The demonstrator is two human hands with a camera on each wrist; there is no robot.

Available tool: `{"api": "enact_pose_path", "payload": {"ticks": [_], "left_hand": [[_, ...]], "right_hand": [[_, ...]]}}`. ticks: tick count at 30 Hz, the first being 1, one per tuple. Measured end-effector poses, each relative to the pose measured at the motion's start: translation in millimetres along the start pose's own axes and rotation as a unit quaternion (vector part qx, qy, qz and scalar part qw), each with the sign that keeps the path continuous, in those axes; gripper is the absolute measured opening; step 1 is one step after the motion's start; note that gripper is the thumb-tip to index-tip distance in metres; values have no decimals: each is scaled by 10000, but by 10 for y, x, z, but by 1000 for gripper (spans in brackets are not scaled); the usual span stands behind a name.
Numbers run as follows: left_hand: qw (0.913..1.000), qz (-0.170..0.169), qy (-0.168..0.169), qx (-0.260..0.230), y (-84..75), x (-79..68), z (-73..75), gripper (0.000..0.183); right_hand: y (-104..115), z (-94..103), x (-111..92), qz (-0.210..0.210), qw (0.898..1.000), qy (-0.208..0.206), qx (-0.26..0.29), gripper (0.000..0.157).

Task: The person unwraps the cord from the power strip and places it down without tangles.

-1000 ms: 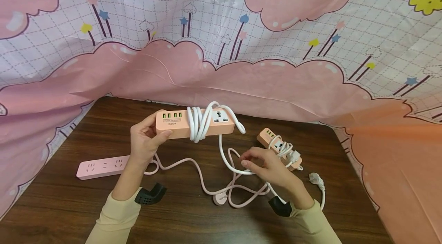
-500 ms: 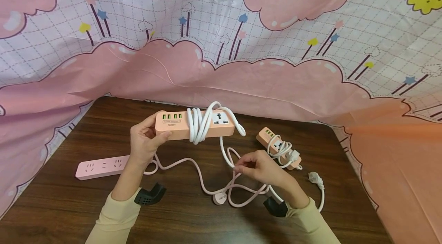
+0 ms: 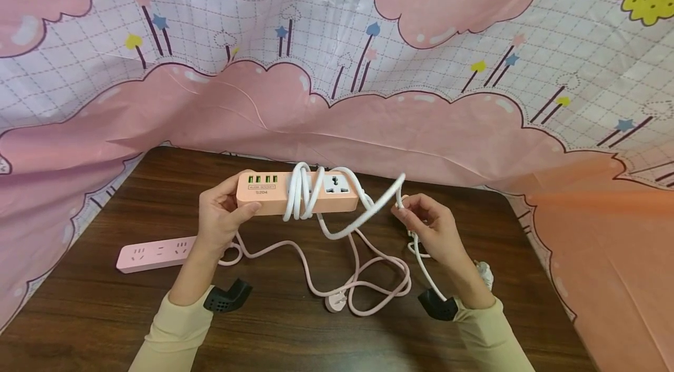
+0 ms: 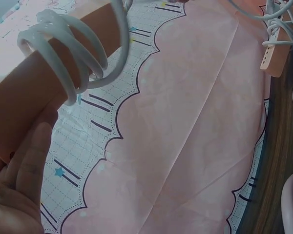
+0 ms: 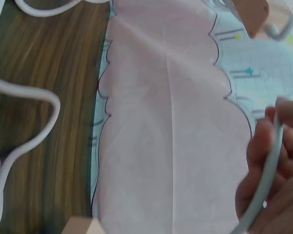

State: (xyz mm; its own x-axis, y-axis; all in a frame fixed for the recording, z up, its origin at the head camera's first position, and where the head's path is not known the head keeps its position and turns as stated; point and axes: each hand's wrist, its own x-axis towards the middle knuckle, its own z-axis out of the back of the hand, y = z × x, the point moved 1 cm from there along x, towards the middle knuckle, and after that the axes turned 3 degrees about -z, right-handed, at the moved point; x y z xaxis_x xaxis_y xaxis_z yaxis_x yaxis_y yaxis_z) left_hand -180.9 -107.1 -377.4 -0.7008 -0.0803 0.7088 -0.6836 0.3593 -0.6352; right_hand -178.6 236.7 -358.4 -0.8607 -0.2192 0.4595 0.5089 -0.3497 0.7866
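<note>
- The strip [image 3: 295, 192] is gripped at its left end by the left hand [image 3: 223, 215] and held above the table [image 3: 95, 313], far of centre
- The cord [image 3: 368, 214] is pinched by the right hand [image 3: 429, 228], which has been raised from near the table to the strip's right
- A further turn round the strip appears to be under way, with slack trailing down

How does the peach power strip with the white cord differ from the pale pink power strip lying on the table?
The peach power strip is held in the air by the left hand; the pale pink power strip lies flat on the wooden table. The peach one has white cord coiled round it; the pink one's pink cord sprawls loose. Both are long bars.
</note>
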Motion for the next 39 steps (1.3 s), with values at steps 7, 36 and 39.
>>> {"api": "enact_pose_path", "payload": {"ticks": [7, 36, 39], "left_hand": [[9999, -60, -121, -92, 0, 1, 15, 38], [9998, 36, 178, -75, 17, -25, 21, 40], [9999, -6, 41, 101, 13, -13, 29, 41]], "right_hand": [[-143, 142, -101, 363, 9955, 782, -393, 21], [-48, 408, 238, -123, 9921, -1028, -704, 9], [-72, 486, 125, -24, 9974, -625, -346, 9]]}}
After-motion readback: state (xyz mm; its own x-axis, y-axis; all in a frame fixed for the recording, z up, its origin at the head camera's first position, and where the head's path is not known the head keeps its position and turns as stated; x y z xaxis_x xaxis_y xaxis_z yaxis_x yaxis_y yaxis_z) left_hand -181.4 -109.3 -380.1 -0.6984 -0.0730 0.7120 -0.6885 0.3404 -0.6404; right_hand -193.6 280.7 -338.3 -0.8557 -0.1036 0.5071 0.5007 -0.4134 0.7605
